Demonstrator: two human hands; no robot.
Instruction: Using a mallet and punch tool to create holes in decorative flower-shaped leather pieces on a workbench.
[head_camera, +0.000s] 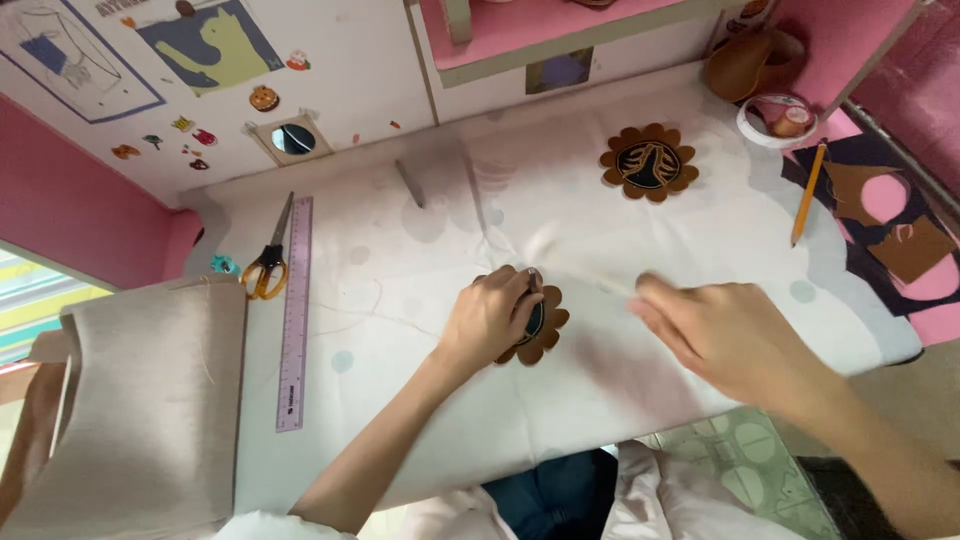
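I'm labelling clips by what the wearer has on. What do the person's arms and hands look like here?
Both forearms are bare, with no gloves, watch or bracelets showing. The left hand shows no rings. The right hand is motion-blurred, so any ring there cannot be told. A bit of white fabric shows at the bottom edge near the left upper arm.

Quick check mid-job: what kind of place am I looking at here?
Probably a home craft or sewing corner: scissors, a ruler and brown scalloped leather flowers lie on a cloth-covered table against pink walls.

We see orange-handled scissors (268, 262) beside a long purple plastic ruler (294, 315) on the white-covered worktop (420, 230). Farther off lie a yellow pencil (807, 193) and a second brown scalloped leather flower (649, 162).
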